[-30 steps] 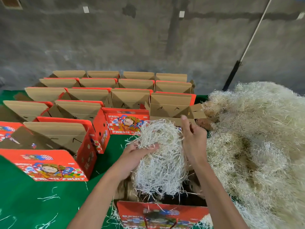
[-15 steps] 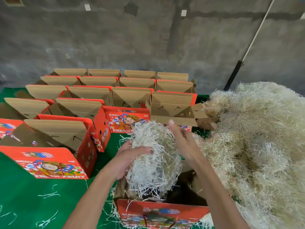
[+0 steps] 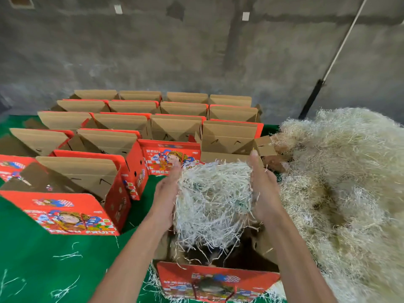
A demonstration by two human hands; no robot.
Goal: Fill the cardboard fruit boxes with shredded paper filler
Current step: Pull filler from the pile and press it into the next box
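Observation:
A bundle of pale shredded paper [image 3: 213, 197] is pressed between my left hand [image 3: 167, 193] on its left side and my right hand [image 3: 261, 191] on its right side. It hangs just above an open red fruit box [image 3: 216, 281] at the bottom centre, whose dark inside shows below the dangling strands. A large heap of the same shredded paper [image 3: 341, 182] lies to the right. Several more open red boxes [image 3: 72, 213] with brown flaps stand in rows to the left and behind.
The boxes stand on a green surface [image 3: 32, 259] with loose paper strands scattered on it. A grey concrete wall [image 3: 196, 51] rises behind, and a pole [image 3: 328, 71] leans against it at the right.
My hands have spread to the two sides of the bundle, palms facing each other, and the bundle has widened and sits slightly lower over the near box.

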